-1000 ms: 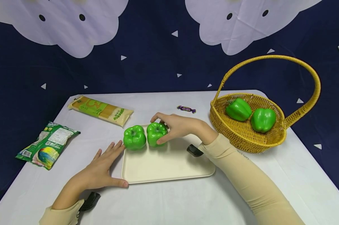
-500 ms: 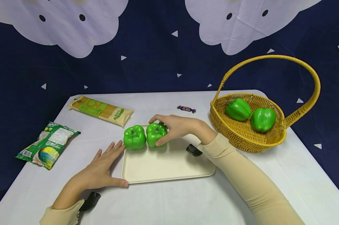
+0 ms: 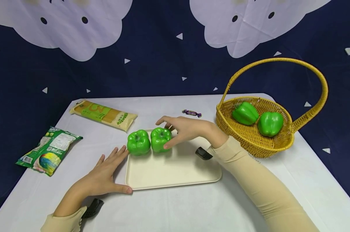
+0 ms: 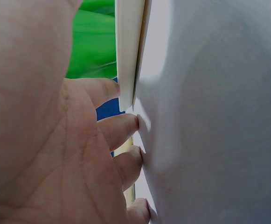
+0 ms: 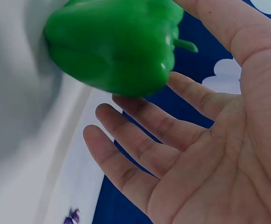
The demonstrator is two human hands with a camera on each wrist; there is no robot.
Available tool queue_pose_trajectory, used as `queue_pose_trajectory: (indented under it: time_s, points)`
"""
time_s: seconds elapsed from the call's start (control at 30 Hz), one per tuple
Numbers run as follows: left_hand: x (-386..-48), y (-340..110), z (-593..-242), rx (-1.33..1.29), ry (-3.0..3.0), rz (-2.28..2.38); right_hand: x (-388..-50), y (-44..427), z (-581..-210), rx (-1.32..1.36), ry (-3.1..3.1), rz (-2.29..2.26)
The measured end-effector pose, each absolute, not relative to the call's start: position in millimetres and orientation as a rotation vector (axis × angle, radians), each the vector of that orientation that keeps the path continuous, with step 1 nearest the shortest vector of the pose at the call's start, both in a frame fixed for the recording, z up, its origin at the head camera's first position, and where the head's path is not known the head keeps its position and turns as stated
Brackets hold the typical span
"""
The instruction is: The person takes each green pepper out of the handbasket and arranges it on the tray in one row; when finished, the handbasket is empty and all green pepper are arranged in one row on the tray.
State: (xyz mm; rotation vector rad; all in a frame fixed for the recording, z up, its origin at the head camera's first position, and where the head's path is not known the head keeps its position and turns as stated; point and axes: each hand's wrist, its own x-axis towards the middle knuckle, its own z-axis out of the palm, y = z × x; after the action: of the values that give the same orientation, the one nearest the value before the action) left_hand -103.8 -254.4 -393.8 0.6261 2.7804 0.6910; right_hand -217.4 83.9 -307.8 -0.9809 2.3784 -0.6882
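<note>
Two green bell peppers stand side by side at the back left of a cream tray (image 3: 175, 170). My right hand (image 3: 189, 129) is around the right side of the nearer-to-centre bell pepper (image 3: 160, 139), its fingers loosely spread; in the right wrist view this green bell pepper (image 5: 112, 46) sits just beyond the fingertips, resting on the tray. The other bell pepper (image 3: 138, 142) stands at the tray's left edge. My left hand (image 3: 105, 177) lies spread along the tray's left side, index fingertip by the rim (image 4: 128, 51), thumb at the front left corner.
A wicker basket (image 3: 250, 145) with a tall handle stands at the right, holding two more green peppers (image 3: 270, 124). A purple wrapped candy (image 3: 192, 113) lies behind the tray. A pasta packet (image 3: 103, 114) and a green snack bag (image 3: 50, 149) lie at the left.
My right hand nudged the bell pepper slightly left, then its fingers loosened and drew back a little to the right. The left hand has stayed in place.
</note>
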Motion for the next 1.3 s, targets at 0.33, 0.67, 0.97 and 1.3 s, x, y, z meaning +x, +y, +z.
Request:
queue_pose_trajectory:
  time_s: [0.33, 0.67, 0.97, 1.3]
  points:
    - [-104, -255, -394, 0.638, 2.783, 0.678, -216, 118, -282, -0.914, 2.463, -0.677]
    - [-104, -255, -395, 0.635, 2.785, 0.679, -212, 159, -265, -0.892, 2.582, -0.712]
    - [-104, -255, -394, 0.633, 2.772, 0.698, -205, 199, -258, -0.789, 2.69, -0.694]
    - [-105, -255, -396, 0.624, 2.764, 0.706, -202, 238, -253, -0.74, 2.725, -0.804]
